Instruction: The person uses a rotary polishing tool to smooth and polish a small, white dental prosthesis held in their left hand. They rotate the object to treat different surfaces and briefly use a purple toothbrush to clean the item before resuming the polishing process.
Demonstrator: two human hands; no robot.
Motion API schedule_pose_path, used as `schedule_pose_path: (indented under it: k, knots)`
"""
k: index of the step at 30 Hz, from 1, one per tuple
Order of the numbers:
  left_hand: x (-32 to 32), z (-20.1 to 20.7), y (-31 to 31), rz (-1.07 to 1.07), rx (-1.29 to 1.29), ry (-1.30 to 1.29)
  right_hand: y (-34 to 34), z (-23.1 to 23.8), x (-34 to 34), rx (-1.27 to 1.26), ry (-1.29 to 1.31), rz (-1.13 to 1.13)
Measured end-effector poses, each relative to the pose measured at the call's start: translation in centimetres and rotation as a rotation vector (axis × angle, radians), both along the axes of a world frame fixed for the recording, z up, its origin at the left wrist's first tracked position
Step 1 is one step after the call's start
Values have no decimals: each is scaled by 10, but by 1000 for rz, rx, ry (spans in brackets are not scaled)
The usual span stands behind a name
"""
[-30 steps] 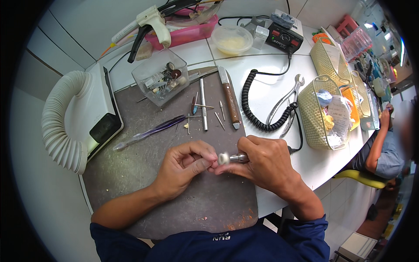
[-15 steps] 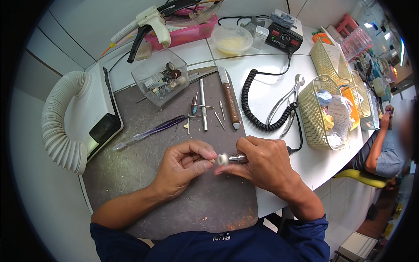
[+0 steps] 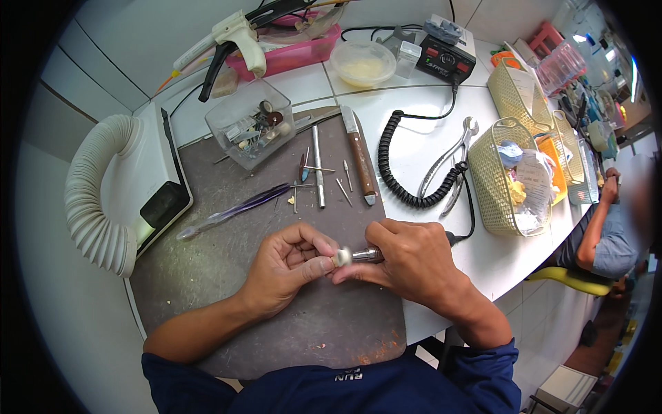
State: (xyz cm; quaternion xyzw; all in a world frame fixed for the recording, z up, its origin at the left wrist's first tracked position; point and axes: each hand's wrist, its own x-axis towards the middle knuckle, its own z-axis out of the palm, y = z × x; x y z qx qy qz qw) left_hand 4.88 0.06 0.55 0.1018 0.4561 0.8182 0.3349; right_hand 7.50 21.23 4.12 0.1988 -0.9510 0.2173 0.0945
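The small white workpiece [image 3: 341,257], pinched in the left hand [image 3: 286,272] fingertips, looks light, hard and easy to drop. The right hand [image 3: 414,259] grips the metal handpiece [image 3: 365,255] against it, above the grey mat [image 3: 227,241] on the counter [image 3: 427,148].

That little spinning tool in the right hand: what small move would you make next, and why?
Probably ease the white wheel tip a touch further along the small piece pinched in the left hand. The right hand holds the handpiece level, tip already at the left fingertips, so little travel is needed.
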Motion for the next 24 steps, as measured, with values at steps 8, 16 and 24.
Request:
schedule_pose_path:
  k: [8, 16, 24]
  knots:
    - [-2, 3, -1, -64, -18, -23, 2, -3, 1, 44, -76, 48]
    - [-2, 4, -1, -67, -60, -42, 0, -3, 0, 63, -66, 67]
    - [-4, 3, -2, -103, -10, -20, -4, -1, 2, 76, -49, 46]
